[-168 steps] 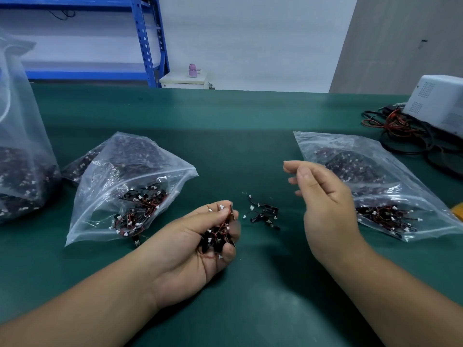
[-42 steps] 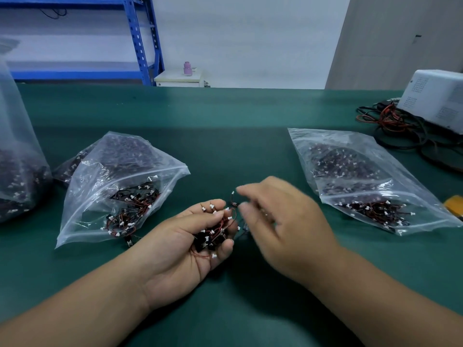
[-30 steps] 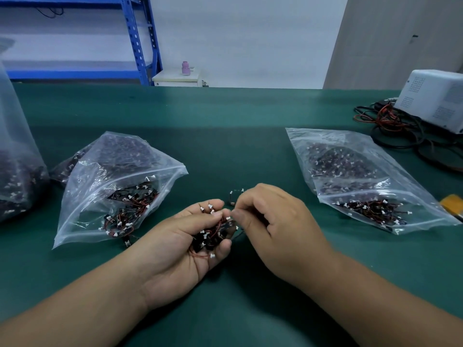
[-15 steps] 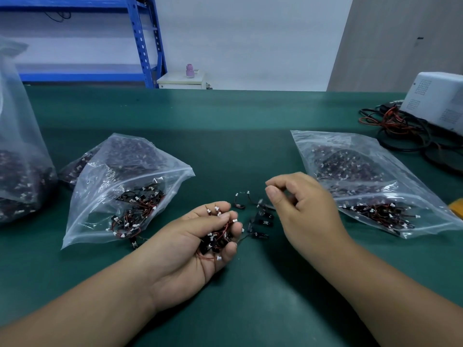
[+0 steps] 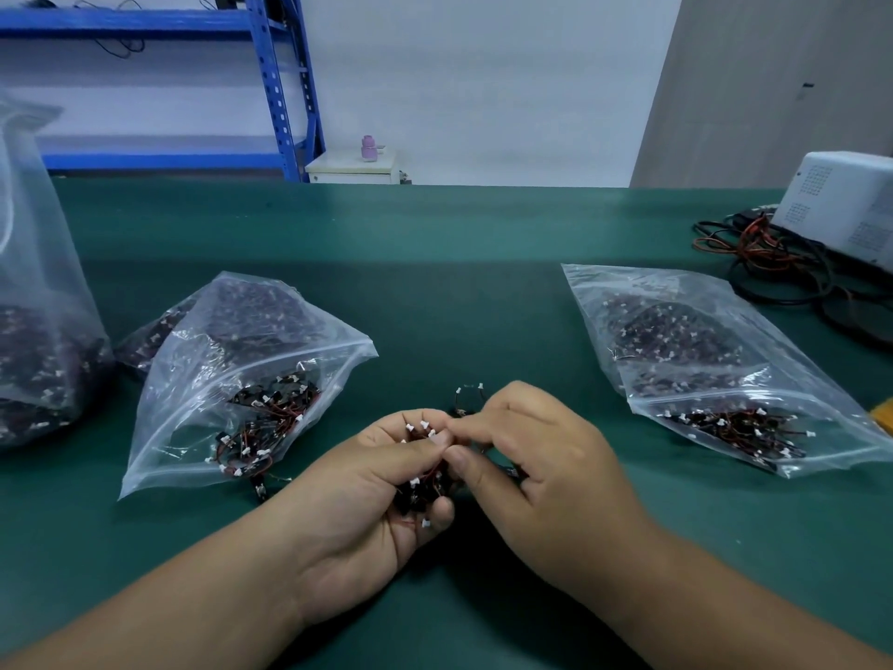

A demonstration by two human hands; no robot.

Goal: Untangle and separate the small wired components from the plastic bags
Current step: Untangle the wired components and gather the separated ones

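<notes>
My left hand [image 5: 367,500] lies palm up near the table's front, its fingers curled round a tangled bunch of small wired components [image 5: 423,481] with black bodies, red wires and white plugs. My right hand [image 5: 541,471] has come up against it, and its thumb and forefinger pinch into the top of that bunch. A loose component [image 5: 466,396] lies on the green table just beyond the right fingers. An open clear plastic bag [image 5: 232,379] of the same parts lies to the left. Another bag [image 5: 715,374] lies to the right.
A third, taller bag [image 5: 38,331] of parts stands at the far left edge. A white device [image 5: 843,207] with a coil of black and red cables [image 5: 773,263] sits at the back right. Blue shelving [image 5: 275,84] stands behind the green table [image 5: 435,282].
Half a second ago my right hand was apart from the left, over the loose parts on the table. It has moved left and now pinches into the bunch in my left hand.
</notes>
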